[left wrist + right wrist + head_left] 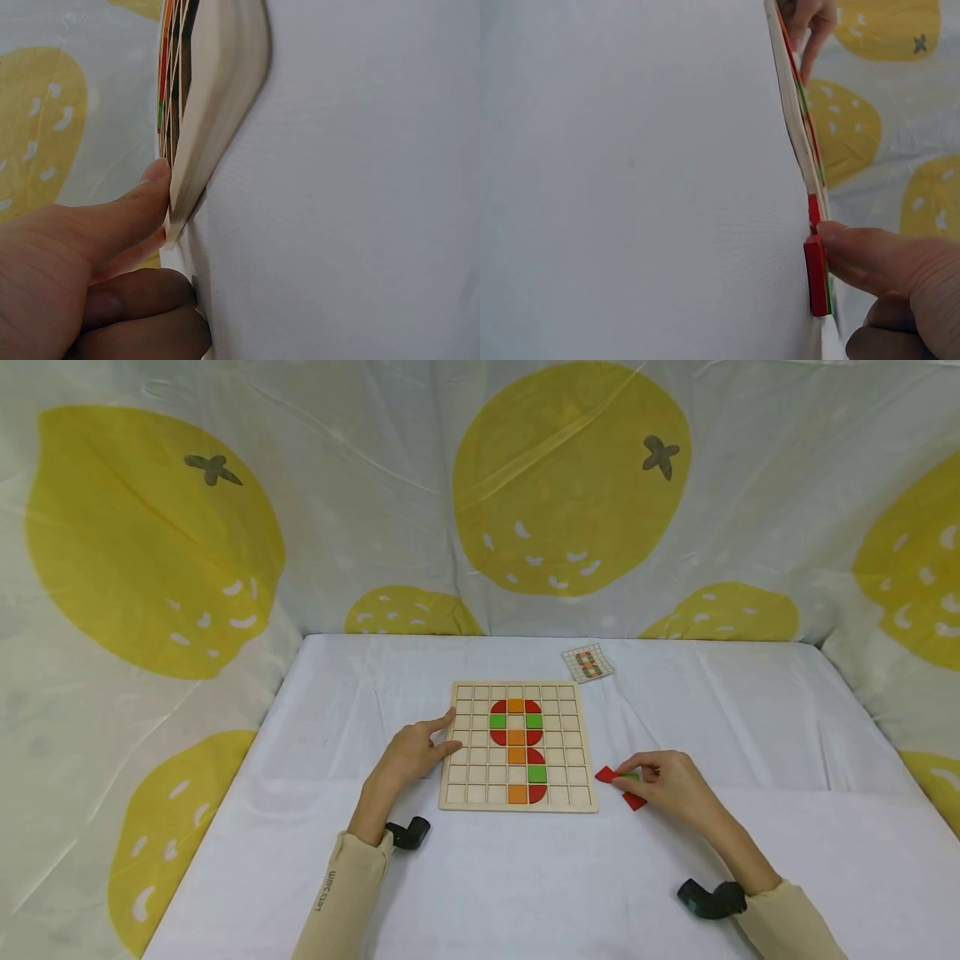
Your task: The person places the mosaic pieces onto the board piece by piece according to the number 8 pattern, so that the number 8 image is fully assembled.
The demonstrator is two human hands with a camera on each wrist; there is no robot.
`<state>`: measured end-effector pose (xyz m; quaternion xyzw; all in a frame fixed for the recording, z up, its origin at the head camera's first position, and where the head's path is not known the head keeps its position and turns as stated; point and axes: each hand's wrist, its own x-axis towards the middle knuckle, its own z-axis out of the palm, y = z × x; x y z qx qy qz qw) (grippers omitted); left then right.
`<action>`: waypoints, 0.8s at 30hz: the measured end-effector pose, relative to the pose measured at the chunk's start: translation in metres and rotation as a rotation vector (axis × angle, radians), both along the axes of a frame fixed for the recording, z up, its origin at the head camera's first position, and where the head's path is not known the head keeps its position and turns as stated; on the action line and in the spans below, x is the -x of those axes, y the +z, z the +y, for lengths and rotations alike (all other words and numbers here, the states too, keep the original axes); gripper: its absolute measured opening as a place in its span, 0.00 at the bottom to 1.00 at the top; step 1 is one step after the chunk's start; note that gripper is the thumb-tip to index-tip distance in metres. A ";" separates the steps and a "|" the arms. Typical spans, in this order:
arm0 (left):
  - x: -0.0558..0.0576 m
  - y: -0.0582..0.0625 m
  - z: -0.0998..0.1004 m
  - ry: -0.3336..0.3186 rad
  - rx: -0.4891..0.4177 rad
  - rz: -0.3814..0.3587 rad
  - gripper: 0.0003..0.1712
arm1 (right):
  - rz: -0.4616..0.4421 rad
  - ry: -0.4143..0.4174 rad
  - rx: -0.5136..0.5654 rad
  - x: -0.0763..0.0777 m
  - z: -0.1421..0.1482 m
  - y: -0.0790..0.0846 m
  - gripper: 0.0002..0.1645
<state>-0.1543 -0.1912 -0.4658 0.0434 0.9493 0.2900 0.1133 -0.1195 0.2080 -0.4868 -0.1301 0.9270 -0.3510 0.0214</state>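
A square wooden grid board [480, 777] lies on the white cloth with red, orange and green tiles set in its middle columns. My left hand [411, 752] is at the board's left side; its thumb and index finger touch the edge, while the lower fingers curl beneath in the left wrist view. To the right of the board, my right hand [671, 783] pinches a red tile [604, 774] between thumb and index fingertips, low over the cloth. Close under that hand lie another red tile [634, 802] and a green tile [632, 776], partly hidden by the fingers.
A small pattern card [588, 663] showing a gridded coloured figure lies behind the board's far right corner. White cloth [360, 693] covers the table. Lemon-printed curtains [570, 477] hang behind and at both sides. Each wrist wears a black camera [712, 899].
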 end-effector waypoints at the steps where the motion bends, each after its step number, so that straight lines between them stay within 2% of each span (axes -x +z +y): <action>1: 0.000 0.000 0.000 -0.001 0.001 0.000 0.39 | 0.001 0.004 -0.003 0.001 -0.002 0.000 0.07; 8: 0.000 0.000 0.000 -0.004 0.001 0.000 0.39 | -0.023 0.028 -0.016 0.003 -0.010 -0.001 0.14; 16: 0.001 -0.001 -0.001 -0.008 0.002 0.000 0.40 | 0.014 0.001 -0.066 0.004 -0.010 0.001 0.15; 24: 0.000 -0.001 -0.001 0.002 0.001 -0.006 0.40 | -0.084 0.069 -0.034 0.006 -0.003 0.005 0.15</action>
